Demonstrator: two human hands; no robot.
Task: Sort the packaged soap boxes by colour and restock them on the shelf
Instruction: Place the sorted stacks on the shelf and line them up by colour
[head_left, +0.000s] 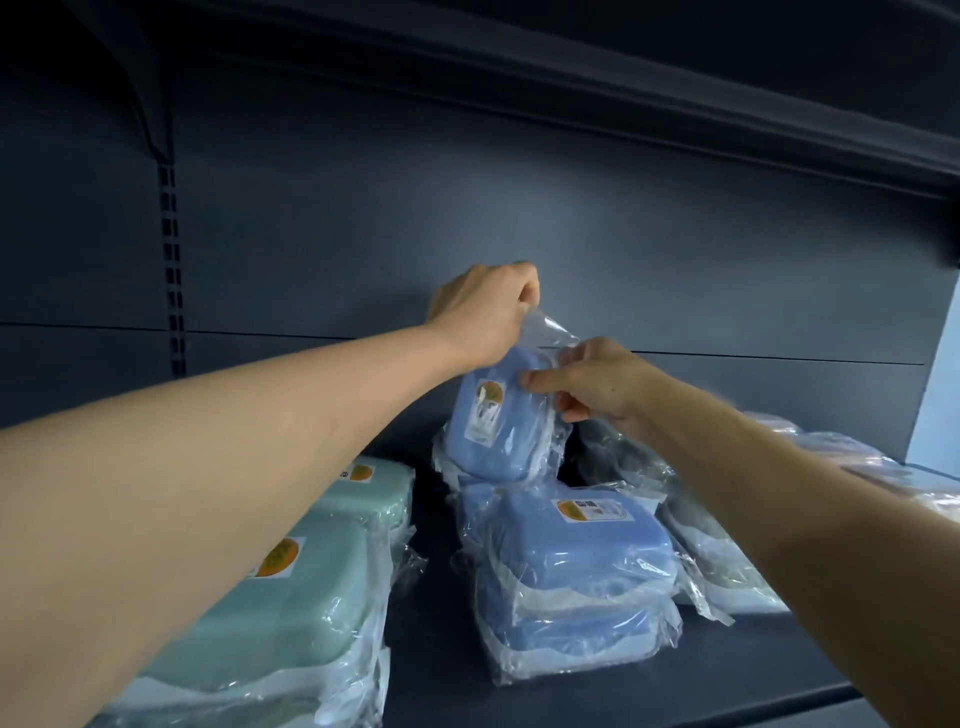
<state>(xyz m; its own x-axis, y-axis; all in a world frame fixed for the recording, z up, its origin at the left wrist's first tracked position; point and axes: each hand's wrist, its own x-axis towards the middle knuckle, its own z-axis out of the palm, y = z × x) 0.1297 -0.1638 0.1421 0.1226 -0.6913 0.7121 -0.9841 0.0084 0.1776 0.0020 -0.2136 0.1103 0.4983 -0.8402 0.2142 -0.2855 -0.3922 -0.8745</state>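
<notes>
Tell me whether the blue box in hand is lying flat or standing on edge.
On edge, tilted: the held blue box shows its labelled face, gripped by left hand and right hand.

Both forearms are bare, without sleeves, and the hands (483, 306) wear nothing.

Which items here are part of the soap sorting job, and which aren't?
Job: upright blue plastic-wrapped soap box, gripped by left hand and right hand; blue stack; green stack; pale boxes; dark shelf.
Not: slotted upright rail.
</notes>
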